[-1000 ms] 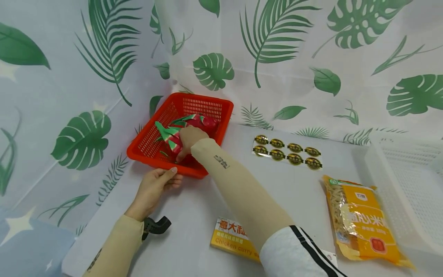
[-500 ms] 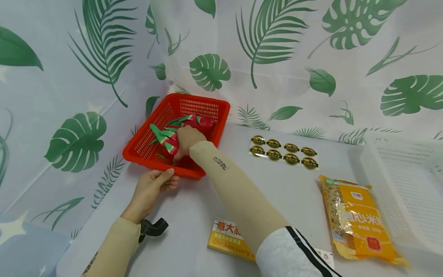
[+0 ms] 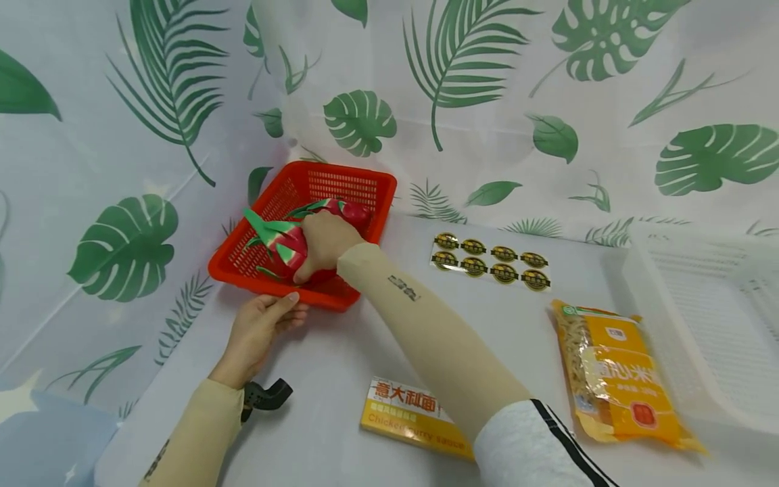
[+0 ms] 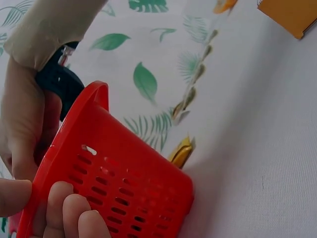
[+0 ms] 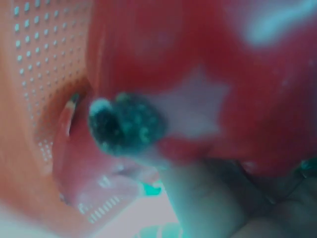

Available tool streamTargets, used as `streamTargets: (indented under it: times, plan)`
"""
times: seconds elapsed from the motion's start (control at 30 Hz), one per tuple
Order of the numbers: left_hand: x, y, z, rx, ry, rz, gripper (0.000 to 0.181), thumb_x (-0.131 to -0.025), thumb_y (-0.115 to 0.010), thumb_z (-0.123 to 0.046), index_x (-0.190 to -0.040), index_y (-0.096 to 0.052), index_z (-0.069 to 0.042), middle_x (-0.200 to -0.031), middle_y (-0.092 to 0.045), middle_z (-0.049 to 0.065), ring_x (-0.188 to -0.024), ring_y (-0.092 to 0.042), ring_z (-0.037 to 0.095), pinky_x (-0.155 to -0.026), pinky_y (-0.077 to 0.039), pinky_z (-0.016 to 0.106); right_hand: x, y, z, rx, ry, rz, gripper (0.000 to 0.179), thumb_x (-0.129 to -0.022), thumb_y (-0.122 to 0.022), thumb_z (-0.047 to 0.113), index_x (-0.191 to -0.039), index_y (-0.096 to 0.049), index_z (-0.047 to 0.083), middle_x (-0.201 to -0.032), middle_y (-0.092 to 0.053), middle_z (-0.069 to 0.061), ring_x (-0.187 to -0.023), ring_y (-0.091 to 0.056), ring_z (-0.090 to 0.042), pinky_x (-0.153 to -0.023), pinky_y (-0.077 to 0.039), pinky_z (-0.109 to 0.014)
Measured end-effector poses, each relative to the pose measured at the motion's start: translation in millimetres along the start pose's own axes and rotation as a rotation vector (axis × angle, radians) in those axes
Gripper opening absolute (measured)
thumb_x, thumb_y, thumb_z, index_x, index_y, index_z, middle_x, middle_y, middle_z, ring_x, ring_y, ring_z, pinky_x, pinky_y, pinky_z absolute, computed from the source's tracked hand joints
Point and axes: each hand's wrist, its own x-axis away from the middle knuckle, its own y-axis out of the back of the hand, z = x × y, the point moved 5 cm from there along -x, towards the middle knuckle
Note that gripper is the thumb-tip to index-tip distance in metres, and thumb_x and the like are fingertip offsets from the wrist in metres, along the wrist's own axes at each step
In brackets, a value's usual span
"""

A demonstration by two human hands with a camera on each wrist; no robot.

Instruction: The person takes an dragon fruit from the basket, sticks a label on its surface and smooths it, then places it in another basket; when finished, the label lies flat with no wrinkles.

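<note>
A red plastic basket [image 3: 243,283] stands in the back left corner of the table. Inside it, my right hand [image 3: 331,240] grips a red dragon fruit [image 3: 285,247] with green leafy tips pointing left. Seen from the right wrist, this dragon fruit [image 5: 198,44] fills the upper view, its dark stub end toward the camera and my fingers beneath. A second dragon fruit [image 3: 356,212] lies behind it, partly covered by my right hand. My left hand [image 3: 258,331] pinches the basket's front rim, thumb on top. The left wrist view has those fingers [image 4: 74,210] against the basket's outer wall [image 4: 143,171].
A sheet of round gold-and-black stickers [image 3: 489,260] lies right of the basket. Nearer is a yellow Chicken curry sauce box [image 3: 408,419], partly under my right forearm. An orange pasta bag [image 3: 627,375] lies beside a white plastic crate [image 3: 663,325]. Leaf-print cloth hangs behind.
The whole head view has shifted slightly, so things sit further left. The gripped dragon fruit has moved a little up and left within the basket. My left hand stays on the rim.
</note>
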Motion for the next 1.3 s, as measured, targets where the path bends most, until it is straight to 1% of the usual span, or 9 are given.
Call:
streamTargets:
  times: [0.17, 0.27, 0.43, 0.5, 0.6, 0.73, 0.9, 1.13, 1.3]
  plan:
    - [0.4, -3.2, 0.1, 0.012, -0.004, 0.009, 0.038, -0.104, -0.065, -0.026, -0.118, -0.062, 0.009, -0.087, -0.078, -0.005, -0.084, -0.076, 0.011, -0.084, -0.062, 0.023, 18.2, 14, -6, -0.002, 0.039, -0.022, 0.067, -0.071, -0.093, 0.053, -0.120, -0.065, 0.017, -0.105, -0.072, 0.006, -0.095, -0.064, -0.011, -0.091, -0.058, -0.027]
    - [1.3, -2.7, 0.4, 0.005, -0.011, 0.005, 0.039, -0.104, -0.064, -0.027, -0.118, -0.061, 0.009, -0.089, -0.078, -0.004, -0.086, -0.076, 0.012, -0.085, -0.062, 0.023, 28.2, 22, -12, -0.011, 0.045, -0.046, 0.070, -0.071, -0.093, 0.053, -0.124, -0.064, 0.017, -0.109, -0.071, 0.006, -0.101, -0.062, -0.012, -0.090, -0.058, -0.027]
    - [3.8, -3.1, -0.7, -0.013, -0.021, 0.003, 0.039, -0.105, -0.064, -0.028, -0.118, -0.061, 0.009, -0.092, -0.078, -0.002, -0.089, -0.076, 0.012, -0.085, -0.062, 0.023, 48.9, 34, -26, -0.057, 0.046, -0.084, 0.075, -0.071, -0.093, 0.051, -0.129, -0.063, 0.015, -0.116, -0.070, 0.004, -0.111, -0.059, -0.014, -0.088, -0.060, -0.028]
    - [5.5, -3.4, -2.5, -0.013, -0.022, 0.004, 0.038, -0.104, -0.064, -0.028, -0.118, -0.061, 0.008, -0.092, -0.078, -0.004, -0.089, -0.076, 0.011, -0.085, -0.061, 0.022, 57.9, 39, -32, -0.083, 0.043, -0.096, 0.075, -0.071, -0.093, 0.049, -0.131, -0.063, 0.014, -0.118, -0.070, 0.003, -0.112, -0.058, -0.014, -0.086, -0.060, -0.027]
    - [7.8, -3.6, -5.1, -0.008, -0.026, 0.003, 0.037, -0.104, -0.065, -0.028, -0.117, -0.062, 0.006, -0.092, -0.078, -0.006, -0.089, -0.075, 0.010, -0.085, -0.061, 0.021, 70.1, 46, -39, -0.106, 0.049, -0.108, 0.077, -0.072, -0.093, 0.049, -0.133, -0.062, 0.013, -0.119, -0.070, 0.003, -0.114, -0.057, -0.015, -0.084, -0.061, -0.027]
    - [9.3, -5.6, -5.5, 0.022, -0.024, 0.007, 0.031, -0.103, -0.066, -0.029, -0.112, -0.065, 0.001, -0.091, -0.078, -0.007, -0.090, -0.076, 0.010, -0.086, -0.061, 0.022, 87.3, 52, -49, -0.104, 0.058, -0.108, 0.081, -0.072, -0.093, 0.050, -0.135, -0.061, 0.012, -0.120, -0.069, 0.002, -0.116, -0.056, -0.016, -0.084, -0.061, -0.028]
    - [10.5, -9.1, -3.3, 0.077, -0.021, 0.023, 0.021, -0.104, -0.065, -0.028, -0.105, -0.065, -0.006, -0.092, -0.080, -0.006, -0.089, -0.077, 0.011, -0.086, -0.062, 0.024, 111.5, 53, -74, -0.124, 0.041, -0.111, 0.081, -0.071, -0.093, 0.048, -0.136, -0.061, 0.013, -0.121, -0.068, 0.001, -0.115, -0.056, -0.016, -0.084, -0.062, -0.030]
    - [14.2, -15.2, -3.1, 0.115, -0.030, 0.034, 0.024, -0.106, -0.061, -0.028, -0.101, -0.062, -0.004, -0.093, -0.080, -0.004, -0.086, -0.076, 0.010, -0.085, -0.062, 0.024, 147.8, 47, -115, -0.132, 0.047, -0.141, 0.077, -0.070, -0.095, 0.044, -0.131, -0.063, 0.011, -0.119, -0.070, 0.000, -0.112, -0.060, -0.018, -0.085, -0.062, -0.033]
    - [16.3, -24.8, -2.8, 0.141, -0.022, 0.052, 0.025, -0.106, -0.061, -0.029, -0.099, -0.066, -0.005, -0.093, -0.080, -0.002, -0.086, -0.075, 0.010, -0.085, -0.061, 0.023, 173.2, 37, -144, -0.112, -0.001, -0.120, 0.078, -0.069, -0.095, 0.047, -0.131, -0.065, 0.010, -0.116, -0.071, -0.002, -0.111, -0.061, -0.020, -0.085, -0.062, -0.035]
